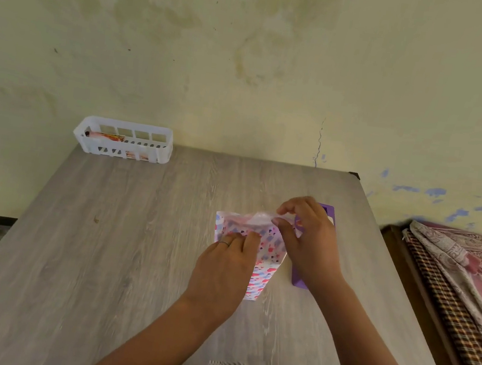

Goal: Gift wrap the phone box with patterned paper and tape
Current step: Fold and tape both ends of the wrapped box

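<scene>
A grey wood-grain table (101, 256) fills most of the view, its far edge set against a stained pale yellow wall (251, 46). Beyond the table's right edge lies a pile of folded patterned cloth in red, cream and check (467, 273). At the far left corner of the table stands a white slotted plastic basket (123, 139) with some printed paper inside it. Near the middle of the table, somewhat toward the right edge, lies the phone box wrapped in white paper with pink, blue and red spots (268, 247), its long side running toward the person. The left hand (225, 269) lies flat on top of the box, fingers straight and pressing the paper down, a ring on one finger. The right hand (308, 243) is at the far end of the box, thumb and fingers pinching a loose flap of the paper there. Just beside the box, partly under the right hand, lies a flat purple rectangular thing (300, 279); what it is cannot be told.
</scene>
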A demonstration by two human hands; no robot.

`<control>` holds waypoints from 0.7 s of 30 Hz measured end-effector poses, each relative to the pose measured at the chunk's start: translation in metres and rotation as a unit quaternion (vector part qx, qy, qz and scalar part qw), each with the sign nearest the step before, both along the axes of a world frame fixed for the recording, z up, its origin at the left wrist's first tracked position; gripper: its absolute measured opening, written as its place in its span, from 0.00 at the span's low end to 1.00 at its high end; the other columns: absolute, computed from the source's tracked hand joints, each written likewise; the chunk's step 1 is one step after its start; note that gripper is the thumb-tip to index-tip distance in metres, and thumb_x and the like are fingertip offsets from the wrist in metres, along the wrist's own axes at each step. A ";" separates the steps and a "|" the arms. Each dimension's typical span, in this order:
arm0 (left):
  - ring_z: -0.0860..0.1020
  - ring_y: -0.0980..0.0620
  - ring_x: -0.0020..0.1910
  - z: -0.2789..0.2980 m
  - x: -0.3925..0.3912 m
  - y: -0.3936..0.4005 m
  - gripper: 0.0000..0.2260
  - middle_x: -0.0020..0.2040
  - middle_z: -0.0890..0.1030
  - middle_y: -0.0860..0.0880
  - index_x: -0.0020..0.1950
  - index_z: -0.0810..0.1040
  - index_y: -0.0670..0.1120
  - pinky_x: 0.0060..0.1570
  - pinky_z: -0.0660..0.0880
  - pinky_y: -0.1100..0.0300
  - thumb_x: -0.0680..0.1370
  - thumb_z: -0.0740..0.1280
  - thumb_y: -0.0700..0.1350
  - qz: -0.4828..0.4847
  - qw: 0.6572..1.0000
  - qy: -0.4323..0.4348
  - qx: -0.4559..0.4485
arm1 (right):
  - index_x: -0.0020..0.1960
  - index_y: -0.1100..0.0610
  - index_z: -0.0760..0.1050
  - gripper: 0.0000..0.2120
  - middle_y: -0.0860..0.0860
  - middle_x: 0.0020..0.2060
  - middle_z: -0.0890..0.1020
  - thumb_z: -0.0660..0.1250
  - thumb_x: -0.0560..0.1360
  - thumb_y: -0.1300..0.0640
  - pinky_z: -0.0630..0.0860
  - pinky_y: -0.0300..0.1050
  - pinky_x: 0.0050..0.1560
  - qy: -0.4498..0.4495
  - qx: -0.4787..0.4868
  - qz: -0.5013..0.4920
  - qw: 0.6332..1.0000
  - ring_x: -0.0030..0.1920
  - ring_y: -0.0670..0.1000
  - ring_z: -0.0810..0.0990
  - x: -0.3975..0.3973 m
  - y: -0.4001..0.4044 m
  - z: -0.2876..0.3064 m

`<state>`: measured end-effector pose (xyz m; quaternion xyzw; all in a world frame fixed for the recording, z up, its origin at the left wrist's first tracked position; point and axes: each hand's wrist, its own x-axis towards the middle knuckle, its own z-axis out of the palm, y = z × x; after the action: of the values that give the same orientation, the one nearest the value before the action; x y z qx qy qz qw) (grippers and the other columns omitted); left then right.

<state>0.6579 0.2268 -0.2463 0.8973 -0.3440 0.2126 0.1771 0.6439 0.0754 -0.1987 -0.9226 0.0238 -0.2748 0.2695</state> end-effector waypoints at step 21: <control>0.80 0.48 0.33 0.047 0.038 0.003 0.09 0.38 0.83 0.48 0.49 0.81 0.45 0.30 0.78 0.59 0.76 0.63 0.46 -0.082 0.996 -0.036 -0.029 | 0.47 0.59 0.80 0.11 0.51 0.41 0.83 0.63 0.75 0.53 0.74 0.43 0.45 -0.037 -0.119 0.180 0.976 0.44 0.50 0.77 -0.004 -0.038 -0.006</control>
<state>0.6958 0.2295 -0.1993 0.8526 -0.4160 0.2391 0.2070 0.6400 0.0372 -0.2051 -0.9265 -0.1852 -0.2567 0.2036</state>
